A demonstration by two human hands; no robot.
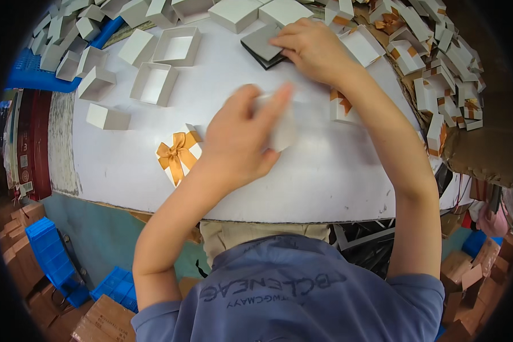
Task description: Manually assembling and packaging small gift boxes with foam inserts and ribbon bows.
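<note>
My left hand (pixel 236 137), smeared by motion, is closed round a small white box (pixel 285 126) above the middle of the table. Farther off, my right hand (pixel 316 51) pinches the right edge of a small stack of square grey and black pads (pixel 262 44). How many pads its fingers hold cannot be made out. Beside my left wrist lies a white gift box with a gold ribbon bow (pixel 178 153). Another white box with an orange-gold ribbon (pixel 342 107) sits under my right forearm, partly hidden by it.
Open white box parts (pixel 176 45) stand at the table's left and far side. Ribboned boxes (pixel 407 54) are heaped at the right. A blue plastic basket (pixel 43 74) borders the far left. Blue crates (pixel 51 251) and brown cartons (pixel 105 322) are on the floor.
</note>
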